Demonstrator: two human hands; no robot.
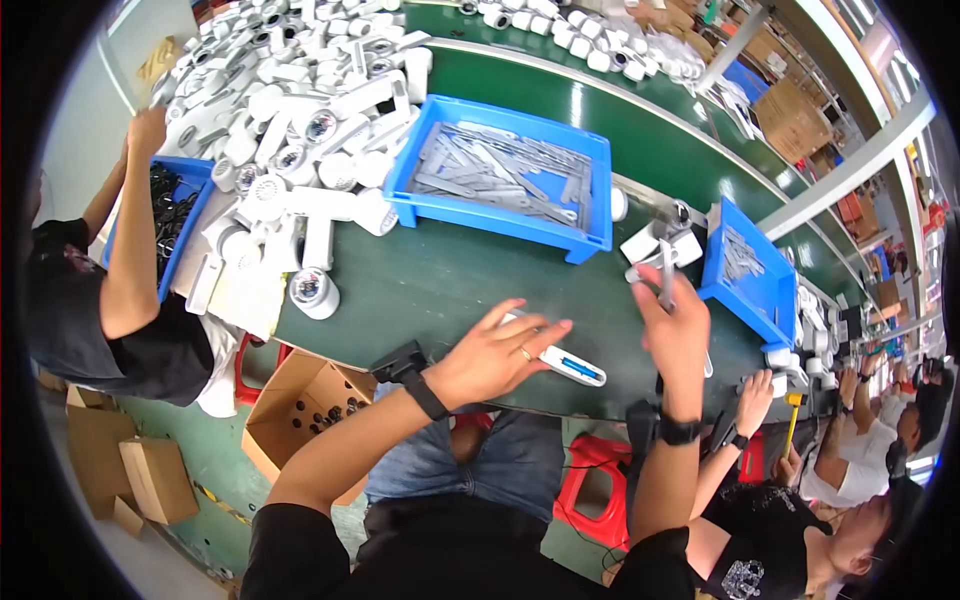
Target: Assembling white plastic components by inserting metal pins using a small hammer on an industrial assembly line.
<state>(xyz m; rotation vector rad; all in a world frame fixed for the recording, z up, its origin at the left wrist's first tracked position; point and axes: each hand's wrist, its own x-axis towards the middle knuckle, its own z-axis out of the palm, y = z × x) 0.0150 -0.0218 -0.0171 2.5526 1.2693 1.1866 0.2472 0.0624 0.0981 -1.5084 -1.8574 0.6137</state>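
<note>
My left hand (487, 358) lies over a long white plastic handle (584, 372) on the green table, its fingers gripping the handle's far part. The handle's near end shows a blue insert in an open slot. Raised above the table to the right, my right hand (678, 325) pinches a thin grey strip (666, 268) upright between thumb and fingers. Beyond my hands stands a blue tray (402, 190) with many flat grey strips. White round-headed parts (680, 245) lie just past my right hand.
White plastic housings (270, 110) pile up at the far left. A second blue tray (715, 270) stands right. Co-workers sit on both sides; one at right holds a yellow hammer (795, 400). A cardboard box (275, 420) of dark parts and a red stool (590, 510) are below.
</note>
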